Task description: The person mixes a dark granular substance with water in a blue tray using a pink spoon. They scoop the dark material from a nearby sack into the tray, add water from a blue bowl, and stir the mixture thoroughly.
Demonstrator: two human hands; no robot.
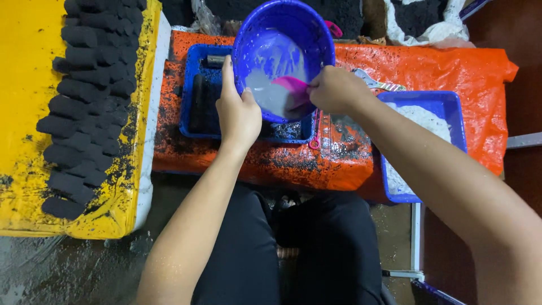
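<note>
My left hand (237, 110) grips the near rim of a round blue plastic basin (265, 28), which is tilted toward me above a blue rectangular tray (195, 90). The basin holds a pale grey-white liquid (271, 90). My right hand (333, 89) reaches into the basin from the right and is closed on a pink scoop (291, 86) dipped in the liquid. The tray below holds dark black cylinders and black grit.
An orange tarp-covered table (440, 62) carries a second blue tray (451, 110) of white powder on the right. To the left, a yellow board (22, 85) bears several rows of black cylindrical pieces (84, 107). Sacks of black powder stand behind. My dark-clothed legs are below.
</note>
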